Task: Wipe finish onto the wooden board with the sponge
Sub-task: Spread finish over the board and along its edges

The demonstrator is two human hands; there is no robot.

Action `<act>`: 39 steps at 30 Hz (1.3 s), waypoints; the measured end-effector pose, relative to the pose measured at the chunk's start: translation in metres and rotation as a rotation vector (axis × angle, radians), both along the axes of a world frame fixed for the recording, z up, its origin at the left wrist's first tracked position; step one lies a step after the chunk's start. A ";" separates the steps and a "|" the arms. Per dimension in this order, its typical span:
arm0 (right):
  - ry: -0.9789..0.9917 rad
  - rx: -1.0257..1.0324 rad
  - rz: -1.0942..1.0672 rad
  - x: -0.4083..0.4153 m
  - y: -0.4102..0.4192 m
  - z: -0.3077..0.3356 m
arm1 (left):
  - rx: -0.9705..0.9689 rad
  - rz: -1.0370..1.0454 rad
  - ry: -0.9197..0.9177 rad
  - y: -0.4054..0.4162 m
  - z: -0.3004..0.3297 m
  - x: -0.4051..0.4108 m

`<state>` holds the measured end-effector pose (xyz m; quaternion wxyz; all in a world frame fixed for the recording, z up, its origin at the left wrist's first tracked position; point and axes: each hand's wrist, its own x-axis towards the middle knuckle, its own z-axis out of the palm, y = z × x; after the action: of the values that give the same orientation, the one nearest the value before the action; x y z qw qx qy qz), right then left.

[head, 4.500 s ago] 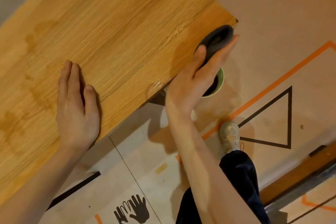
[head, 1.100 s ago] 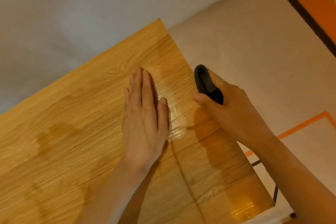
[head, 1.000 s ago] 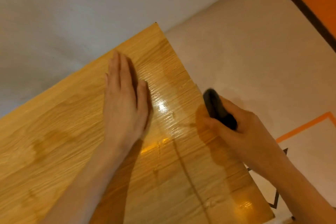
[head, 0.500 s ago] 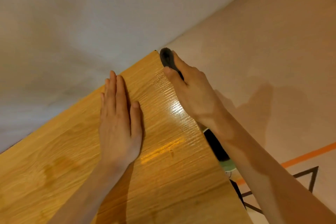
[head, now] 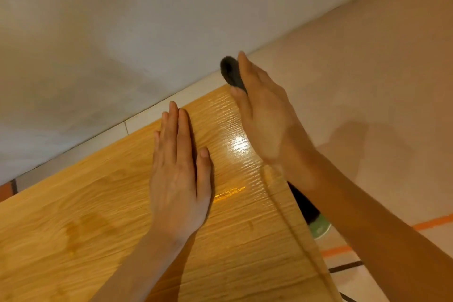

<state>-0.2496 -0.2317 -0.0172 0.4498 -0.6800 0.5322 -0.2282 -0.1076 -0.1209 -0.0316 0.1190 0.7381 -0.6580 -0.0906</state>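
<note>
Your left hand lies flat, fingers straight and together, pressed palm-down on the board, while your right hand curls round the sponge, thumb on its near side and fingers along its far side. That board fills the lower left, its far corner just under the dark sponge, with a wet, glossy strip of finish between your two hands. A green-rimmed cup sits on the floor beside the board's right edge, partly hidden by your right forearm.
</note>
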 end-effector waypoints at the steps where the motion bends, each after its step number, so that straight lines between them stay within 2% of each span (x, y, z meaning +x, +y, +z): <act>1: 0.056 -0.058 0.057 0.007 -0.014 0.002 | -0.004 0.000 0.004 0.001 0.000 0.000; 4: 0.266 -0.252 0.258 0.014 -0.031 0.003 | -0.007 0.028 0.044 0.000 0.000 0.002; 7: 0.387 -0.282 0.396 0.008 -0.035 0.012 | -0.021 0.044 0.136 0.000 0.003 0.003; 10: 0.446 -0.180 0.463 0.010 -0.042 0.027 | -0.018 0.058 0.178 0.012 0.009 0.017; 16: 0.663 -0.398 0.485 0.035 -0.032 0.027 | 0.022 0.246 0.122 0.080 0.014 0.107; 20: 0.618 -0.469 0.443 0.083 -0.007 0.018 | 0.028 0.283 0.063 0.101 0.006 0.140; 24: 0.528 -0.545 0.526 0.159 0.031 0.009 | -0.015 0.291 0.049 0.103 0.001 0.140; 26: 0.462 -0.532 0.554 0.167 0.035 0.011 | -0.028 0.291 0.051 0.103 0.000 0.140; 30: 0.589 -0.311 0.441 0.099 -0.006 0.016 | -0.042 0.284 0.069 0.103 0.001 0.140; 33: 0.675 -0.349 0.279 0.049 -0.016 0.026 | -0.050 0.285 0.075 0.103 0.001 0.139; 36: 0.695 -0.381 0.256 0.076 -0.003 0.024 | -0.047 0.286 0.050 0.103 0.001 0.138; 39: 0.673 -0.424 0.339 0.155 0.032 0.018 | -0.036 0.291 0.036 0.102 0.001 0.138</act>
<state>-0.0947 -0.1997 0.0011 0.1325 -0.8718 0.4711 -0.0208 0.0308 -0.0185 -0.0305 0.1558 0.8217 -0.5433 -0.0739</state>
